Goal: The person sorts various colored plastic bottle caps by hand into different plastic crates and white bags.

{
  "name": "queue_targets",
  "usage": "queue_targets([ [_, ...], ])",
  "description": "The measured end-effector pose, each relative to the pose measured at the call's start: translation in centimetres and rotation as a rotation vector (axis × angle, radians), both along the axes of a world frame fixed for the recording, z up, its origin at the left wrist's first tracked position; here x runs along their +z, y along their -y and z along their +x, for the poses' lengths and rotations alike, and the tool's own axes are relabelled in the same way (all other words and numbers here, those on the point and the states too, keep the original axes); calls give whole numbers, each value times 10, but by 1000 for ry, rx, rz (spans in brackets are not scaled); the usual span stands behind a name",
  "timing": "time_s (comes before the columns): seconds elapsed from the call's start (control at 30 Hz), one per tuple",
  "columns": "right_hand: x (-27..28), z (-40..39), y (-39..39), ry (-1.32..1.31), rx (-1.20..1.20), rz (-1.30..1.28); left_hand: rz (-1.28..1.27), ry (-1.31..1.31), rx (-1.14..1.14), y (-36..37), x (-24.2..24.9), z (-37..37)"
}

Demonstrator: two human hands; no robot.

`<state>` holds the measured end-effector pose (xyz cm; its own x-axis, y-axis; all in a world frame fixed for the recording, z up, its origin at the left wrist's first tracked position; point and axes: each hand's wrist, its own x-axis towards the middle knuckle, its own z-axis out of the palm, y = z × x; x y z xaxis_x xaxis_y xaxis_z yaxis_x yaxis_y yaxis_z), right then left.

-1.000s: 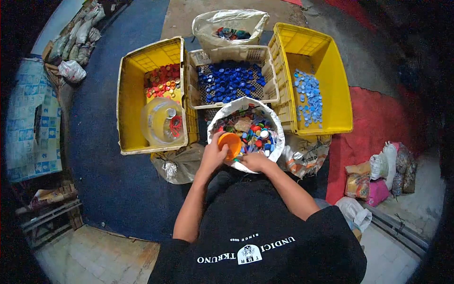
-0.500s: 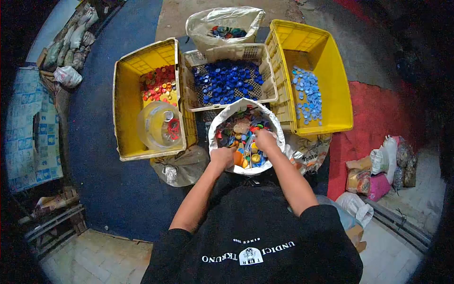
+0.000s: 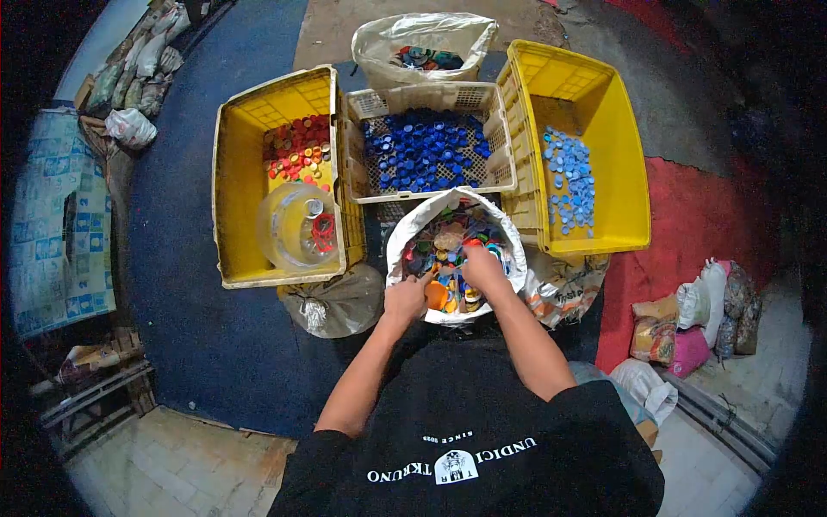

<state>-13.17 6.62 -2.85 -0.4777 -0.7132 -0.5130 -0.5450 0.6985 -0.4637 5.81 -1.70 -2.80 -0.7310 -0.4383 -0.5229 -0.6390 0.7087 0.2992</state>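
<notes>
The left hand (image 3: 405,297) reaches over the near left side of a white sack (image 3: 394,250), its forefinger stretched out among mixed caps (image 3: 448,243), while the right hand (image 3: 485,269) dips in from the other side; the two are apart, with a narrow strip of caps between them. Just beside the left fingers sits an orange round piece (image 3: 437,296), and whether that hand grips it or merely touches it cannot be told. The sack stands close against the body, probably so that both hands get in without stretching, and its turned-out rim seems to keep the mouth wide. Beyond the hands, a pale crate (image 3: 389,197) carries dark blue caps (image 3: 424,153); to the left of the left hand, a yellow tub (image 3: 234,185) has red caps (image 3: 297,142) and a clear bowl (image 3: 280,231); beyond and to the right of the right hand, another yellow tub (image 3: 624,172) bears light blue caps (image 3: 570,177). This ring around the sack looks meant to keep each colour apart and within an arm's reach. Farthest ahead of the hands, a translucent bag (image 3: 379,53) hides all but the top of its dark mixed contents (image 3: 428,59). The right fingertips are buried among the caps and blurred, so their hold cannot be judged; the sack's lower part is out of sight.
</notes>
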Motion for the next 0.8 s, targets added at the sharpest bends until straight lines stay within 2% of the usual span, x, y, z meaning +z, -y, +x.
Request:
queue_targets([
  [0.03, -2, 1, 8, 2, 1, 0, -7, -17, 6, -1, 0, 1],
  [0.1, -6, 1, 24, -224, -26, -231, -6, -25, 3, 0, 2, 1],
  [0.23, -51, -7, 27, -224, 30, -157, 32, -3, 15, 3, 4, -2],
  [0.3, -52, -12, 23, -30, -137, -195, 34, -24, 28, 4, 6, 1],
  [0.33, -50, -14, 21, -32, -133, -198, 44, -47, 43, 4, 7, 1],
  [0.4, -36, -15, 9, 725, -588, -350, 54, -48, 67, 2, 7, 2],
  [0.43, -21, -15, 3, 809, -659, -320, 44, -56, 73, 0, 5, 4],
  [0.53, -16, -17, -10, 834, -697, -375, 25, -72, 66, -1, 5, 1],
  [0.6, -14, -16, -18, 801, -724, -386, 16, -75, 54, 0, 9, 0],
  [0.7, -6, -17, -29, 125, -245, -289, 6, -108, 89, 4, 16, -6],
  [0.8, 15, -13, -38, 60, -196, -255, -44, -96, 65, 10, 22, -17],
])
